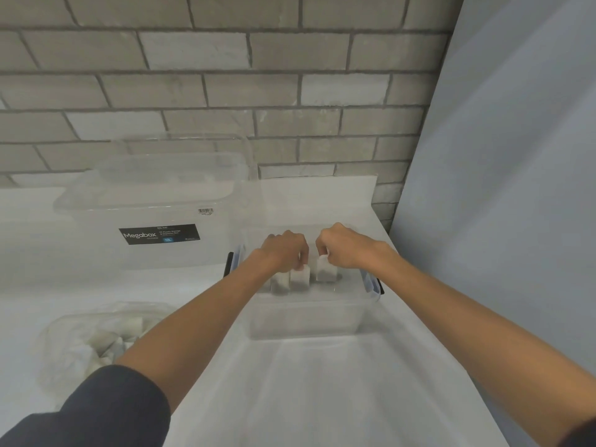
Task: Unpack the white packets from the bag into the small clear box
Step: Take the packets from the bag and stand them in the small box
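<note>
Located small clear box [309,317] toward the right edge of the counter [322,388], open-topped, black latches [228,264] at its ends. Found both hands reaching in over the open top from the near side, wrists bent downward.

Recorded left hand [285,253] with fingers curled down, pinching at the top edge of a pair of white packets [300,279] standing upright side by side on the box floor near its middle. Grip on both or only the right-hand one not determinable. Recorded right hand [342,248] likewise closed in a pinch on the top of a single white packet [325,271], upright, just beside the pair on their right. Long axis of all three vertical, flat faces toward the near wall of the box.

Located bag [64,343] at the near left of the counter, well apart from the box, crumpled open, holding loose white packets [130,324] at mixed angles. Lies down and to the left of both hands, partly beneath the left forearm [193,327]. Left hand judged nearer for the next fetch.

Judged step in hand: standing packets in a row, release not yet made. Noted large clear Megabox tub [145,201] beyond the bag, against the brick wall [290,91], not involved.
</note>
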